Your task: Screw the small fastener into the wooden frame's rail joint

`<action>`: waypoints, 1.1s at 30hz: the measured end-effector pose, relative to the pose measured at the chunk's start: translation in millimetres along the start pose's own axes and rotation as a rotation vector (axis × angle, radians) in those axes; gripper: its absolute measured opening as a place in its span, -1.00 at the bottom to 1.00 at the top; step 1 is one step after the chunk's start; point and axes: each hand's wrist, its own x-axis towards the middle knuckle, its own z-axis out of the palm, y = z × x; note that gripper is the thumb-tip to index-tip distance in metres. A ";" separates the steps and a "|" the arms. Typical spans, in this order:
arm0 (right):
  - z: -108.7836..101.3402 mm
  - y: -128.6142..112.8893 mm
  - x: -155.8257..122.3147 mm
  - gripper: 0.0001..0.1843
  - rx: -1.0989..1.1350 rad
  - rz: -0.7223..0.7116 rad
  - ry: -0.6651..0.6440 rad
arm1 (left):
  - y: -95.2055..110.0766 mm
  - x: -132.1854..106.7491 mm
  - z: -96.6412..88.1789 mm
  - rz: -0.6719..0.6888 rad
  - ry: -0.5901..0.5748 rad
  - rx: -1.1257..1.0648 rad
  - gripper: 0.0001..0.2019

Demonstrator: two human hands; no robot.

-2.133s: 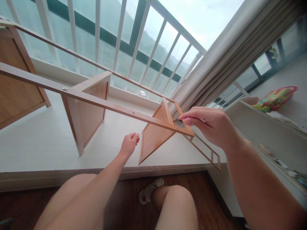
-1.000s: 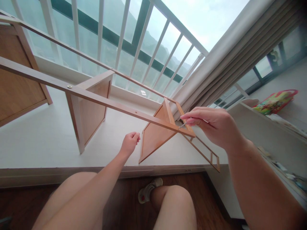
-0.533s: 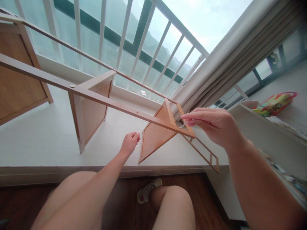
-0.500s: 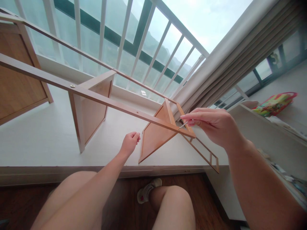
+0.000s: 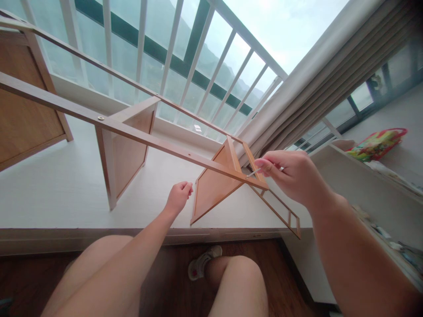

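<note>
My right hand (image 5: 291, 174) is closed around a thin metal hex key (image 5: 253, 173). The key's tip meets the upper rail of a wooden shelf frame (image 5: 172, 146) close to its right end, where a small fitting shows. Below that rail, a square wooden panel (image 5: 216, 189) slants down onto the white surface. My left hand (image 5: 179, 197) hovers to the left of this panel with its fingers curled together; whatever they may hold is hidden. Two more shelf panels, a middle one (image 5: 128, 154) and a left one (image 5: 28, 97), join the same long rails.
A white ledge (image 5: 79, 189) bears the frame. Behind it stand a white railing (image 5: 170, 48) and windows, with a grey curtain (image 5: 297, 79) at the right. A colourful bag (image 5: 376, 145) lies on a shelf further right. My knees are below the ledge's front edge.
My right hand has turned about the hex key, its fingers now curled more tightly. The key's tip stays at the same spot on the rail. My left hand and the frame hold still.
</note>
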 end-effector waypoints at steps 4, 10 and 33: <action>5.7 -5.1 1.5 -0.39 -0.073 0.085 0.037 | -1.2 0.1 -0.1 -0.004 0.001 0.012 -0.67; -3.3 -2.3 0.5 -0.55 -0.002 0.118 0.070 | -3.3 0.5 -2.2 0.011 -0.002 0.013 -0.66; -6.4 2.1 -9.0 -0.71 0.050 -0.152 0.117 | -2.1 1.1 -0.2 -0.004 0.001 0.003 -0.66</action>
